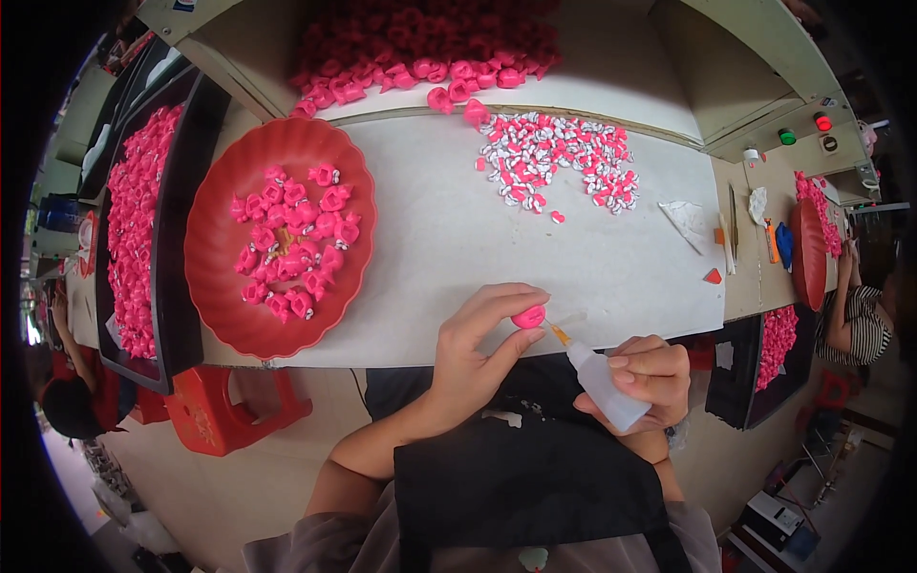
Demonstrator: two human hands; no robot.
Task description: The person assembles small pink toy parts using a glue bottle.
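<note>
Between the thumb and fingers of my left hand is a small pink plastic piece, held above the front edge of the table. My right hand is wrapped round a translucent white squeeze bottle with a thin needle-like tip. That tip points at the pink piece and is very close to it; whether they touch I cannot tell. To the left, a red scalloped plate carries a heap of pink pieces. Small pink-and-white parts lie spread at the far middle.
A shelf at the back is piled with pink pieces. Black crates of pink parts flank the table. At the right lie tweezers, a folded white paper and a blue item. A red stool stands below; other people sit both sides.
</note>
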